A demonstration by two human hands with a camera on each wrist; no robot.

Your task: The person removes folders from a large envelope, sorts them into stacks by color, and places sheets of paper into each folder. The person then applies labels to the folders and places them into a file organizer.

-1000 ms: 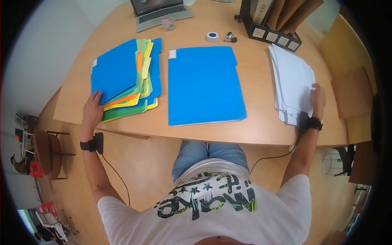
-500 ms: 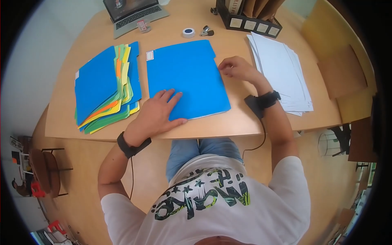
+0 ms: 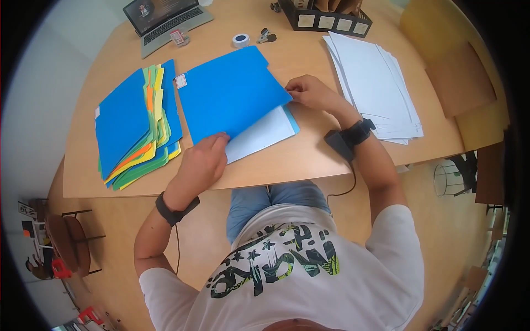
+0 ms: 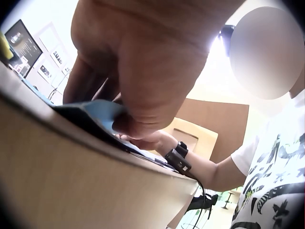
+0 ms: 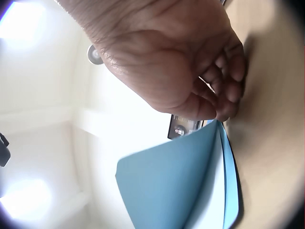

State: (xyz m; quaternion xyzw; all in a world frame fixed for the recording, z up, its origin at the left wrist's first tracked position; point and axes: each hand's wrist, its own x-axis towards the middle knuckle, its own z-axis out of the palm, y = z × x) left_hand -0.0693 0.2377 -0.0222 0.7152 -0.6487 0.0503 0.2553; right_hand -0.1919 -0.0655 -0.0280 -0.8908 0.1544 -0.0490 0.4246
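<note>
A blue file folder (image 3: pixel 232 91) lies at the middle of the desk, its front cover raised at the near right corner. White paper (image 3: pixel 262 135) shows inside. At the folder's near left corner my left hand (image 3: pixel 203 164) pinches the edge; the left wrist view has the thumb (image 4: pixel 136 126) curled against the blue card. My right hand (image 3: pixel 316 95) holds the cover's right edge between thumb and fingertips. Seen from the right wrist, the cover (image 5: pixel 162 181) stands lifted off the sheets, with the right hand (image 5: pixel 190 71) at its edge.
Stacked blue, green, yellow and orange folders (image 3: pixel 124 118) lie left. Loose white sheets (image 3: pixel 372 83) are piled right. Behind are a laptop (image 3: pixel 165 27), a small boxed item (image 3: pixel 178 37), a white tape roll (image 3: pixel 240 39), a black-handled clip (image 3: pixel 266 36) and a black organizer (image 3: pixel 326 23).
The left hand left the stacked folders and came right to the blue folder; the right hand left the white sheets and came left. The folder's cover has since been lifted, uncovering paper.
</note>
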